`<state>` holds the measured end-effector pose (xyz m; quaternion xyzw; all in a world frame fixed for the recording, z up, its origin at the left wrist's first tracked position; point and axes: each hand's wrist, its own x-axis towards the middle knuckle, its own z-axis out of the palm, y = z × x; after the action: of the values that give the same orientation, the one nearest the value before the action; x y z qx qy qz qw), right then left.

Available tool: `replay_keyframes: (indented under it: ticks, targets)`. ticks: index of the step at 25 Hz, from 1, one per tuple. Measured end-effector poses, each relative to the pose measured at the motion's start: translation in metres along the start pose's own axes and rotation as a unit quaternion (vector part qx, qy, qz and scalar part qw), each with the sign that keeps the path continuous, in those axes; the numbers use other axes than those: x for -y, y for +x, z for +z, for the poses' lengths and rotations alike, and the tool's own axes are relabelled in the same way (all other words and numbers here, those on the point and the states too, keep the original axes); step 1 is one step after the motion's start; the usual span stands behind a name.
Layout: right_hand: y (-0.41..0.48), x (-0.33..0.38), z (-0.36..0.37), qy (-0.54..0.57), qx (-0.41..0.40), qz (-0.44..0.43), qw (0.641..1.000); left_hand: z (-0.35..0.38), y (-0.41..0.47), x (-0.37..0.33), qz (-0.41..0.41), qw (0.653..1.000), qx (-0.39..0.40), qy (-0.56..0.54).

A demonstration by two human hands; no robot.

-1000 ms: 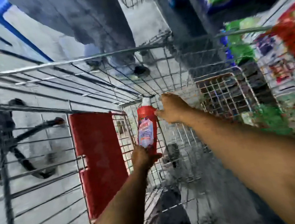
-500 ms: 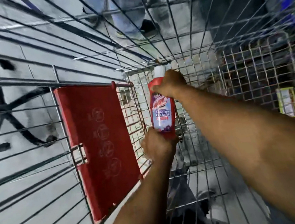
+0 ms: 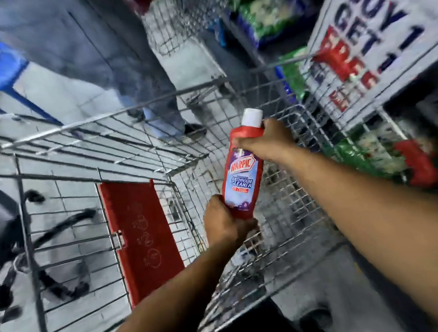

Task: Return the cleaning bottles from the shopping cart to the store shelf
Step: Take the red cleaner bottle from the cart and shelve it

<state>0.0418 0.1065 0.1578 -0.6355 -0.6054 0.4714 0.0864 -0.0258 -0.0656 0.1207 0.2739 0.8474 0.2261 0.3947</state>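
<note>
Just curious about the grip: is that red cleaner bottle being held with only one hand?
No, the left hand grips the red bottle's base while the right hand holds its neck.

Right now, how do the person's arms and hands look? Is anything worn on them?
Both forearms are bare as far as the picture shows: no sleeves, gloves or watch can be seen. The left hand and the right hand show no rings or markings, though the image is somewhat blurred.
</note>
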Motion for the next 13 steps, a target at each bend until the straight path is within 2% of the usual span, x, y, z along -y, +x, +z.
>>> replay_keyframes:
  ticks: [4,7,10,13]
  targets:
    - [-0.074,0.020,-0.094,0.073,-0.105,-0.109,0.986,-0.007,-0.043,-0.061,0.172,0.984,-0.042,-0.026]
    - [-0.136,0.011,-0.178,0.122,-0.211,-0.190,0.951,0.012,-0.082,-0.115,0.299,0.950,-0.032,-0.080]
    - [-0.195,0.002,-0.247,0.124,-0.302,-0.240,0.914,0.047,-0.117,-0.171,0.390,0.914,-0.031,-0.109]
    - [-0.236,-0.003,-0.299,0.117,-0.389,-0.249,0.879,0.082,-0.150,-0.227,0.447,0.880,0.015,-0.157]
